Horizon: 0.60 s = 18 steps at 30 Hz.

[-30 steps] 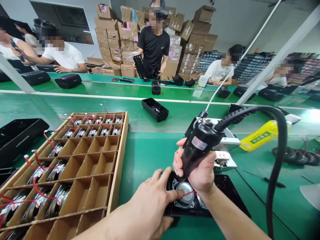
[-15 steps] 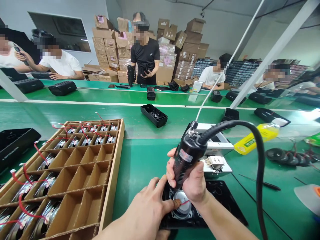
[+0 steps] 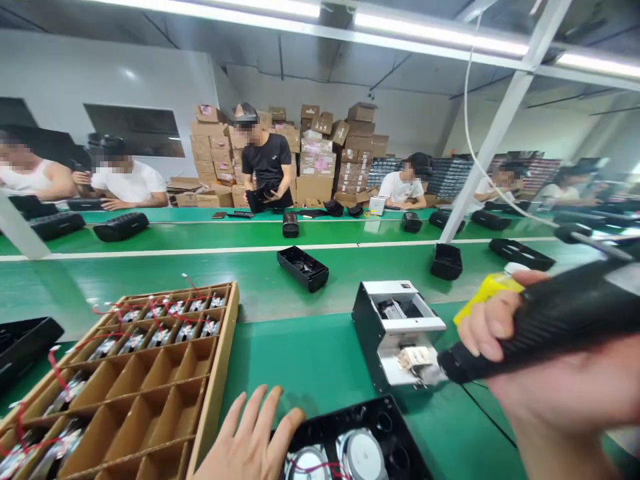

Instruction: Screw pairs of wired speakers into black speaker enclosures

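Note:
My right hand (image 3: 545, 373) is closed round a black electric screwdriver (image 3: 540, 320), held level with its tip against the white-and-black screw feeder box (image 3: 395, 327). My left hand (image 3: 247, 440) lies open, fingers spread, on the left edge of a black speaker panel (image 3: 350, 440) at the bottom of the view. Two round silver speaker drivers (image 3: 360, 457) with red wires sit in that panel.
A cardboard divider tray (image 3: 145, 373) of speaker drivers with red wires stands at left. A yellow bottle (image 3: 485, 290) is behind my right hand. Black housings (image 3: 303, 268) lie on the green conveyor. Several people work across the belt, with stacked cartons behind.
My right hand has lifted the screwdriver off the speaker and swung it right to the feeder box. My left hand has opened flat on the panel's edge. The camera has tilted up.

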Tool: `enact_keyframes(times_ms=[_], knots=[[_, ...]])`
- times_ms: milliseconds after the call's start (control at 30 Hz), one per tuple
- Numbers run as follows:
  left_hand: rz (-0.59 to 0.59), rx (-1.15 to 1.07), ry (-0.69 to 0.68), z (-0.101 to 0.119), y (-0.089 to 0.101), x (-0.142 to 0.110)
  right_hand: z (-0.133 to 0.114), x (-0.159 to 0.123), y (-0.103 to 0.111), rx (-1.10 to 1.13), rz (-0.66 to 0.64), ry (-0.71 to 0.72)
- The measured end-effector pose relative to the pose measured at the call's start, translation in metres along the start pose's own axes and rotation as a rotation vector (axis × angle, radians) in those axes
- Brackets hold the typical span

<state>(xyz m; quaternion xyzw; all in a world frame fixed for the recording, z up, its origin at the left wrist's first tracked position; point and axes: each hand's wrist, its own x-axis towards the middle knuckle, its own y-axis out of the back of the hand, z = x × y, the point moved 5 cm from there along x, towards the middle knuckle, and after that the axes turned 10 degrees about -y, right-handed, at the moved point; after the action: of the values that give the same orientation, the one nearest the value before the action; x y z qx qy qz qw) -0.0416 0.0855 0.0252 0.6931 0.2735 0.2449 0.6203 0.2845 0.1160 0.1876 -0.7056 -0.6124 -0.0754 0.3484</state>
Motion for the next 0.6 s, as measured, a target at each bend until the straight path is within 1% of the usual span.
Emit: enact_keyframes(times_ms=[67,100,133,233,333,433,500,600], knots=[[0.047,-0.073,-0.144,0.009,-0.001,0.012,0.000,0.007,0.006,-0.074,0.001,0.065],[0.053,-0.116,-0.190,0.015,-0.002,0.018,0.003,0.008,0.008,-0.087,0.013,0.077],[0.053,-0.155,-0.198,0.020,-0.003,0.023,0.008,0.009,0.010,-0.095,0.024,0.079],[0.052,-0.229,-0.125,0.028,0.002,0.031,0.027,0.007,0.013,-0.112,0.044,0.060],[0.090,-0.230,-0.057,0.029,0.013,0.027,0.042,0.003,0.016,-0.121,0.031,0.035],[0.138,-0.232,-0.026,0.027,0.018,0.022,0.050,-0.001,0.019,-0.120,0.011,0.006],[0.188,-0.229,-0.042,0.027,0.020,0.023,0.051,-0.002,0.020,-0.119,0.005,-0.003],[0.250,-0.248,-0.144,0.032,0.026,0.030,0.049,-0.005,0.020,-0.124,0.010,-0.010]])
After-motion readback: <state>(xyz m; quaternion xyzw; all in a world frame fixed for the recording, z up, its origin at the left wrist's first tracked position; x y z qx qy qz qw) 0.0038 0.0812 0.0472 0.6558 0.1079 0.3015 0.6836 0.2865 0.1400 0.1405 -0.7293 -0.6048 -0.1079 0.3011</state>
